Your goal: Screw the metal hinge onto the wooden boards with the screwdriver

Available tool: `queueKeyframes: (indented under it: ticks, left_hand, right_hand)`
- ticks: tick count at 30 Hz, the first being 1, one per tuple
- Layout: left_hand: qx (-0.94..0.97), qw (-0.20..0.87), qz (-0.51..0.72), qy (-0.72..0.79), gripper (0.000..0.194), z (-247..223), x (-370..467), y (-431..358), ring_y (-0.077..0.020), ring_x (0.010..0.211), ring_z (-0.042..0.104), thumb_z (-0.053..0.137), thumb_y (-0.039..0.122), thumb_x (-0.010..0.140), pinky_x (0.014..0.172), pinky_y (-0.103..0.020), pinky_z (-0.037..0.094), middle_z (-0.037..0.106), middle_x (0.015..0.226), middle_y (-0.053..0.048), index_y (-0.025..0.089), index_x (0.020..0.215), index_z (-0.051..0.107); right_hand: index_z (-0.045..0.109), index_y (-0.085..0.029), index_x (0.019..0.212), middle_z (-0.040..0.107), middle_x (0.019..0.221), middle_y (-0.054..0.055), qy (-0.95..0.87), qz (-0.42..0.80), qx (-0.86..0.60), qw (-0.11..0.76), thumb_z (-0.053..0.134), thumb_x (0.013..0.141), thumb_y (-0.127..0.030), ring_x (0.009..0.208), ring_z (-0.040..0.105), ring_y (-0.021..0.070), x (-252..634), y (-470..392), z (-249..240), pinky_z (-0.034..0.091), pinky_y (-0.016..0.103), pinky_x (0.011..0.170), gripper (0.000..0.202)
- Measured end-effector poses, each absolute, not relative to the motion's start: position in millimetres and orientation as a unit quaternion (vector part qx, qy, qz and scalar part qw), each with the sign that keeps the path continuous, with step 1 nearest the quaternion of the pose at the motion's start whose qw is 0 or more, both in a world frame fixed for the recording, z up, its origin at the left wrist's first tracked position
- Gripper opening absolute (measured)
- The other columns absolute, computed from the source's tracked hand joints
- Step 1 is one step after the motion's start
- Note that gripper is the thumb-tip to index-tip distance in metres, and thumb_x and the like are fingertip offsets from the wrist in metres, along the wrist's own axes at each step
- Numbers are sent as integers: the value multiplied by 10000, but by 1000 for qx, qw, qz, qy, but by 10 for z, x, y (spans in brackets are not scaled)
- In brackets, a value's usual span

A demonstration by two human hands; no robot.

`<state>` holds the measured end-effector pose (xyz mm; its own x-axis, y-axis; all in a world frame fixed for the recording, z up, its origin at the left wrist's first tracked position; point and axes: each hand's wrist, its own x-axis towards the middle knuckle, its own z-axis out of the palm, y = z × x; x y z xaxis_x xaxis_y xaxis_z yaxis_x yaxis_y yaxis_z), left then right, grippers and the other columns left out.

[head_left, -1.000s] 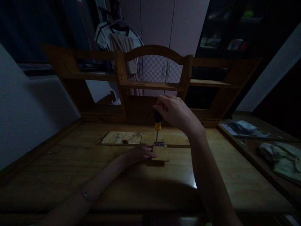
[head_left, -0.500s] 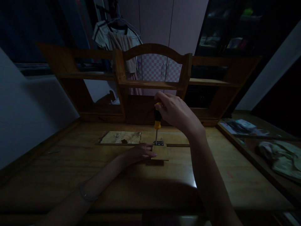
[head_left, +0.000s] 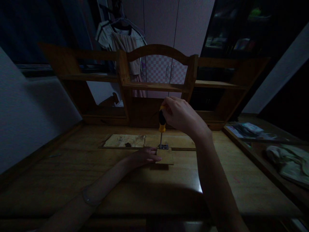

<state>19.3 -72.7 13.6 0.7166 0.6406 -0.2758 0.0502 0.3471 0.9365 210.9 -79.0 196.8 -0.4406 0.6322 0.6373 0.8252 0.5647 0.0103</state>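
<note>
In my right hand (head_left: pixel 182 114) is a screwdriver (head_left: pixel 162 125) with a black and yellow handle, the fingers closed around its upper end. Its shaft points almost straight down, and the tip meets the left side of a small metal hinge (head_left: pixel 164 147). That hinge lies at the back edge of a small square wooden board (head_left: pixel 165 157). My left hand (head_left: pixel 142 156) grips the board's left edge, some fingers partly hidden. Behind the hinge runs a long wooden strip (head_left: pixel 180 141). Screw details at the tip are too small to make out.
A wooden shelf unit (head_left: pixel 154 86) stands along the back of the wooden tabletop (head_left: pixel 154 190). A stained pale wood patch (head_left: pixel 120 141) lies left of the hinge. A thin metal piece (head_left: pixel 55 156) rests far left. Crumpled cloth (head_left: pixel 288 161) is at the right.
My right hand has dipped slightly and its fingers have shifted on the top of the screwdriver handle. The tip stays at the hinge, and my left hand keeps its hold.
</note>
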Motion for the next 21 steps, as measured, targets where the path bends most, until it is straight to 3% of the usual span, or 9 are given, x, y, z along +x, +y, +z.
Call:
queueKeyframes:
  ticks: [4, 13, 17, 21]
  left_hand:
    - [547, 750, 191, 318, 579, 123, 187, -719, -260, 1233, 554, 780, 292, 744, 1039, -348, 415, 575, 1347, -112, 205, 1290, 610]
    - [538, 745, 196, 342, 620, 158, 195, -739, -260, 1241, 547, 813, 299, 695, 1041, -335, 406, 577, 1346, -111, 211, 1275, 614]
    - [540, 749, 195, 332, 617, 133, 194, -731, -262, 1229, 556, 807, 301, 705, 1046, -351, 406, 577, 1343, -118, 196, 1280, 607]
    - [539, 751, 200, 326, 606, 153, 207, -739, -263, 1218, 565, 805, 302, 706, 1033, -338, 417, 596, 1319, -112, 202, 1273, 613]
  right_hand:
    - [528, -145, 979, 601, 922, 59, -824, -179, -453, 290, 513, 960, -184, 769, 549, 181, 2101, -810, 1969, 345, 282, 682, 45]
    - [513, -153, 1014, 613, 907, 54, -804, -219, -474, 284, 564, 1003, -366, 787, 576, 204, 2050, -829, 1949, 310, 292, 639, 219]
    - [521, -149, 984, 610, 924, 54, -810, -203, -471, 286, 552, 999, -291, 799, 581, 200, 2050, -826, 1940, 330, 291, 658, 146]
    - [525, -150, 1087, 618, 906, 42, -837, -154, -433, 296, 556, 967, -170, 831, 587, 197, 2049, -826, 1952, 357, 275, 710, 125]
